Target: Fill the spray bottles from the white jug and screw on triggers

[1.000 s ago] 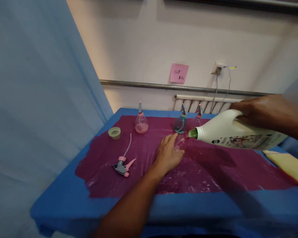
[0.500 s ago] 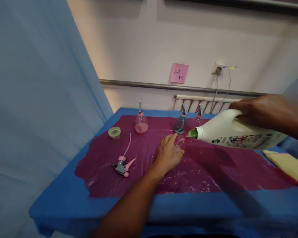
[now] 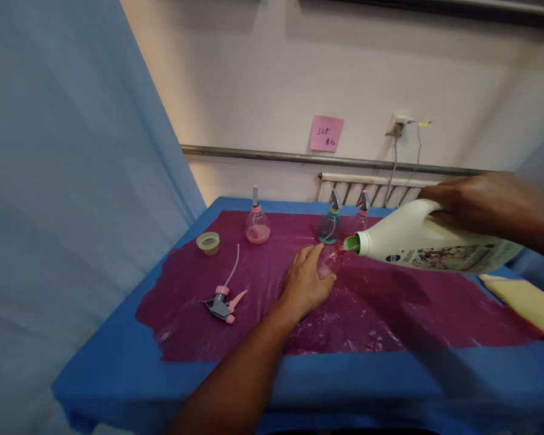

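Observation:
My right hand (image 3: pixel 466 202) grips the handle of a cream-coloured detergent jug (image 3: pixel 403 241), tilted nearly level with its mouth toward the left. A green spout shows inside that mouth. My left hand (image 3: pixel 306 278) is curled round a clear spray bottle body (image 3: pixel 330 261) on the table, its top close under the jug's mouth. Much of this bottle is hidden by my fingers, and I cannot make out how full it is. A loose grey and pink spray head (image 3: pixel 220 303) with a thin tube lies to the left of my left hand.
A pink-filled spray bottle (image 3: pixel 258 226), a bluish one (image 3: pixel 330 226) and another with a pink collar (image 3: pixel 363 210) stand at the back. A small green-rimmed tub (image 3: pixel 208 242) is at left, a yellow folded cloth (image 3: pixel 526 302) at right. Maroon plastic sheeting (image 3: pixel 185 314) covers the blue table.
Almost nothing differs. Both hands, the tilted jug and the bottle keep their places; the view has shifted only very slightly.

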A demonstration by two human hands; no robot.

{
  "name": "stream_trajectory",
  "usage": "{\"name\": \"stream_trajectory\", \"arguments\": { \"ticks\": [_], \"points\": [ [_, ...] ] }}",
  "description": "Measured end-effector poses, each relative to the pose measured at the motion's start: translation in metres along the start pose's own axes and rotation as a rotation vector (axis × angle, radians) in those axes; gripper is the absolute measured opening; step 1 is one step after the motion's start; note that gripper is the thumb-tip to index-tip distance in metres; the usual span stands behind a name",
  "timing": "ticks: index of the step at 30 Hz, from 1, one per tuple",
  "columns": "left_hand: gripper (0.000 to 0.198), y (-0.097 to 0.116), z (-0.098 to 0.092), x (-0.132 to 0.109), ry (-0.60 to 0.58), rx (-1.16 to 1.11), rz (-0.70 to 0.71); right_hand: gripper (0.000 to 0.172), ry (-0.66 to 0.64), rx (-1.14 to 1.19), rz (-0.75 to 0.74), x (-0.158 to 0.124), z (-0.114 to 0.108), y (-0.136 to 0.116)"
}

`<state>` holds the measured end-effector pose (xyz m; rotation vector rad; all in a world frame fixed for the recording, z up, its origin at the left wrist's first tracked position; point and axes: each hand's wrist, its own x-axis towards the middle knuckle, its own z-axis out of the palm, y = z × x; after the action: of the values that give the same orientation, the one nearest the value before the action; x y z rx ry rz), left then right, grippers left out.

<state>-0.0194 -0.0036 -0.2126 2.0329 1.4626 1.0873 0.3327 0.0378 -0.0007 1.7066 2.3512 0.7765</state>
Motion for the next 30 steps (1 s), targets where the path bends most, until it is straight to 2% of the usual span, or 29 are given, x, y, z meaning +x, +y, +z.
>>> {"name": "stream_trajectory", "arguments": {
  "ticks": [22,30],
  "points": [
    [0.073,0.0026,-0.0014,-0.0007,0.003,-0.008,-0.009,0.029,0.028,0.037,0.005,0.0007,-0.0039,-0.0035],
    [0.074,0.0001,0.0006,-0.0003,0.008,-0.004,0.0,0.033,0.017,0.016,0.009,-0.0003,-0.0032,-0.0044]
  ]
}}
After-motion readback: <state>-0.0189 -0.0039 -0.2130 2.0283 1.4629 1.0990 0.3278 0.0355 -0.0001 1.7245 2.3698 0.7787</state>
